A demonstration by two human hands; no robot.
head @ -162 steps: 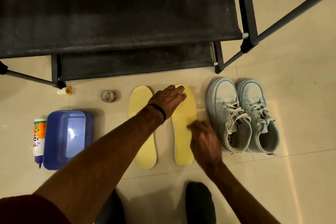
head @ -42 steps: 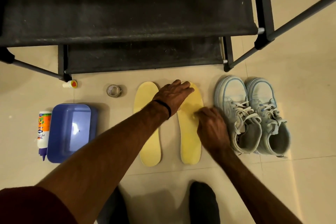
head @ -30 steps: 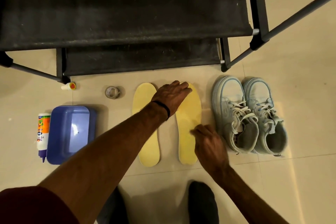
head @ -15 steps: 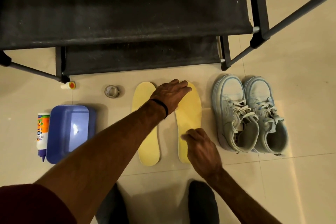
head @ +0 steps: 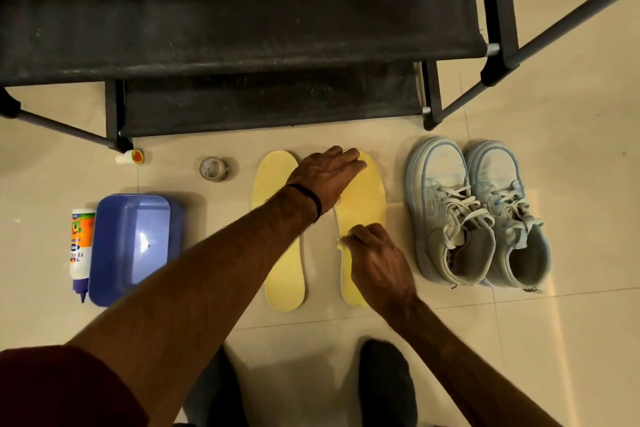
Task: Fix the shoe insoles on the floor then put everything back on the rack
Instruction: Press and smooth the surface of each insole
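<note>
My left hand (head: 329, 173) flat, fingers straight, pinning toe of right-side insole (head: 369, 198) on floor; my right hand (head: 375, 253) curled, rubbing insole mid-section, contents cannot tell. Step: smoothing repair. Next: fit insoles into shoes (head: 478, 211), firm even pressure

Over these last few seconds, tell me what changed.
The right hand slid back and forth along the right insole, ending near its middle with fingers curled. The left hand kept pressing the toe end flat. Left insole, shoes, tape, tub, glue unmoved.
</note>
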